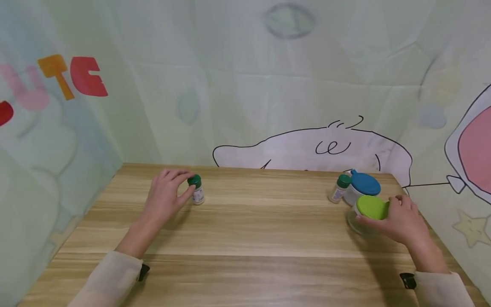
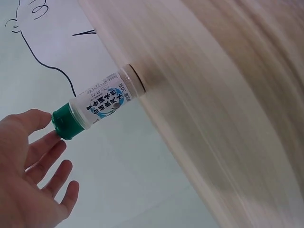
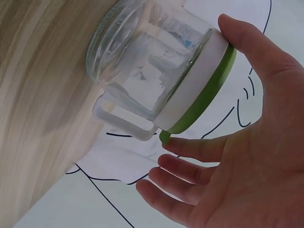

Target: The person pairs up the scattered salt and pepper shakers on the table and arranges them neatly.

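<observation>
1. The small bottle (image 1: 197,190) with a green cap stands upright on the surface (image 1: 245,238), left of centre. It looks light, rigid and smooth-walled, so it may tip easily; the ribbed cap seems the surest place to take hold.
2. The left hand (image 1: 166,197) has thumb and fingertips at that cap. The left wrist view shows the fingers (image 2: 45,156) nearly straight, touching rather than clamping.
3. The glass jar (image 3: 147,66) with a green lid (image 1: 372,207) stands at the right edge (probably heavier, breakable, slippery). The right hand (image 1: 402,219) curls its grip round the lid rim.
4. Only the right wrist view shows the jar's white side handle (image 3: 126,121); only the head view shows the blue-lidded jar (image 1: 362,187) and second small bottle (image 1: 339,188) behind.
</observation>
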### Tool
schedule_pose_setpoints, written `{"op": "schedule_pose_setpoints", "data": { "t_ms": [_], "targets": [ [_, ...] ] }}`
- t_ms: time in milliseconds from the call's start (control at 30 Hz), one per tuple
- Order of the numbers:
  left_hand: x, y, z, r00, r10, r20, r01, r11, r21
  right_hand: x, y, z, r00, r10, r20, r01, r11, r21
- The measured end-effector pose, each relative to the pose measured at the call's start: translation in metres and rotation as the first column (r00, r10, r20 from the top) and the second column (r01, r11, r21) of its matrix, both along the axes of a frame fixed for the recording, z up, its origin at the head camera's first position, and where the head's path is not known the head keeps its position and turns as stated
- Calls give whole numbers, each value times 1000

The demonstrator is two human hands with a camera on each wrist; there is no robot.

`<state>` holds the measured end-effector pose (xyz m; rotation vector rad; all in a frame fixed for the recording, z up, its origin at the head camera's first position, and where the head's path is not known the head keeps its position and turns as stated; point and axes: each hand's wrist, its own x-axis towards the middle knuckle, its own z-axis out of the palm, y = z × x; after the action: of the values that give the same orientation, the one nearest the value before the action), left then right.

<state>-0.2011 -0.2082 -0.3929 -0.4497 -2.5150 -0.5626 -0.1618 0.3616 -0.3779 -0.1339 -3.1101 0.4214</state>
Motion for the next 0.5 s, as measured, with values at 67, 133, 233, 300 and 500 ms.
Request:
{"op": "schedule_pose_setpoints", "data": {
  "t_ms": [67,133,233,300,500],
  "targets": [
    [1,-1,-1,1000,-6,-4,6,1000,-3,0,0,-1,1000,0,-9,0,1000,8],
    [1,-1,-3,1000,-14,-9,14,1000,-4,0,0,-1,1000,2,-15,-1,1000,13],
    [2,-2,-5,1000,-21,-18,21,1000,-4,-1,0,-2,1000,5,-17,-5,1000,11],
    [2,-2,-7,1000,-20,-20,20,1000,-1,-1,0,-2,1000,5,-11,-5,1000,8],
    [1,-3,-9,999,-22,-32,22,1000,1,-2,-3,-3,1000,21,-19,-21,1000,3]
  ]
}}
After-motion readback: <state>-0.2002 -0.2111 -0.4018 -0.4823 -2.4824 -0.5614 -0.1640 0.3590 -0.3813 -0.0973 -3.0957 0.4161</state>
